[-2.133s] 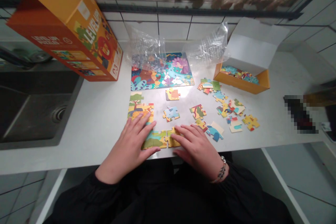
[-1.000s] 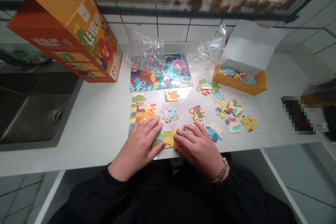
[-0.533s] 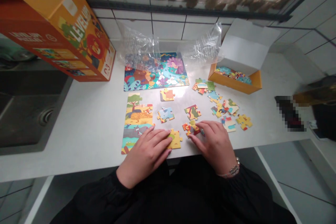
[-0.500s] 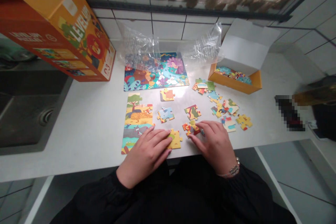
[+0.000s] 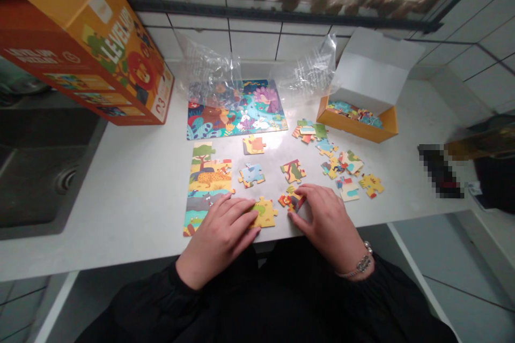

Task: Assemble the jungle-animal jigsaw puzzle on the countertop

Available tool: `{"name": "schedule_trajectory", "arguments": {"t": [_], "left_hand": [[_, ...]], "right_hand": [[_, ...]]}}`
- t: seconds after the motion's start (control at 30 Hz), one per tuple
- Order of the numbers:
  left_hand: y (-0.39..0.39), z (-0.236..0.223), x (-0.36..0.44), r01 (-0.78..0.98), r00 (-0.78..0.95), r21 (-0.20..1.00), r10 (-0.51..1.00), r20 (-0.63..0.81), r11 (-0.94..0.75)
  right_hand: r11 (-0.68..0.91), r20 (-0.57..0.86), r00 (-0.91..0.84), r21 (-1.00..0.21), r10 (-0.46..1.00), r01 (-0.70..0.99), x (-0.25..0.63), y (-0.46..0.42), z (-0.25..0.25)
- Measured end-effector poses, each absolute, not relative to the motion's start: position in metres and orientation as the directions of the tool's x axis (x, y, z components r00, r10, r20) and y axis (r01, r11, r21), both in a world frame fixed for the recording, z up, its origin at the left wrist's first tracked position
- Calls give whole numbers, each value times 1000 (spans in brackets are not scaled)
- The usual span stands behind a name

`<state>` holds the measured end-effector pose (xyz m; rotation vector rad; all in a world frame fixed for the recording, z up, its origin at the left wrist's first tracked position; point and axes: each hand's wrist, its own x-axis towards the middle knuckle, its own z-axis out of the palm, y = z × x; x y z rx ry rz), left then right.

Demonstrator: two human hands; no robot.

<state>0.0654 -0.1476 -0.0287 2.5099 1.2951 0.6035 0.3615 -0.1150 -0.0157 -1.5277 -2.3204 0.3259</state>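
My left hand (image 5: 221,238) lies with its fingers stretched out over the partly joined animal puzzle (image 5: 209,177); its fingertips rest at the left edge of a yellow puzzle piece (image 5: 265,212) with a green patch. My right hand (image 5: 328,228) pinches a tilted, dark and red puzzle piece (image 5: 300,203) between thumb and fingers. Close against that one is a puzzle piece with a lion's face (image 5: 285,201). Above my hands lie a blue puzzle piece (image 5: 252,174), an orange-and-yellow puzzle piece (image 5: 254,144) and a puzzle piece with a brown branch (image 5: 293,170).
Several loose pieces (image 5: 349,162) are spread to the right. Behind are a finished blue puzzle (image 5: 257,118), crumpled clear plastic bags (image 5: 308,77) and an open small box (image 5: 350,126) of pieces. A tall orange box (image 5: 139,72) stands left, beside the sink (image 5: 36,171).
The piece in my right hand has tipped up, baring more of the lion piece beside it. My left hand stays by the yellow piece. The whole view has shifted slightly.
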Motion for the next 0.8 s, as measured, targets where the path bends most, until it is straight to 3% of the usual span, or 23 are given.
{"name": "schedule_trajectory", "arguments": {"t": [0.43, 0.67, 0.8], "left_hand": [[-145, -26, 67, 714, 518, 376, 807, 284, -591], [-144, -28, 66, 706, 510, 400, 811, 285, -585], [-142, -28, 66, 699, 514, 401, 806, 293, -592]], "right_hand": [[533, 78, -572, -486, 816, 693, 379, -109, -8], [504, 40, -563, -502, 825, 703, 379, -110, -8], [494, 85, -514, -446, 854, 746, 381, -106, -17]]}}
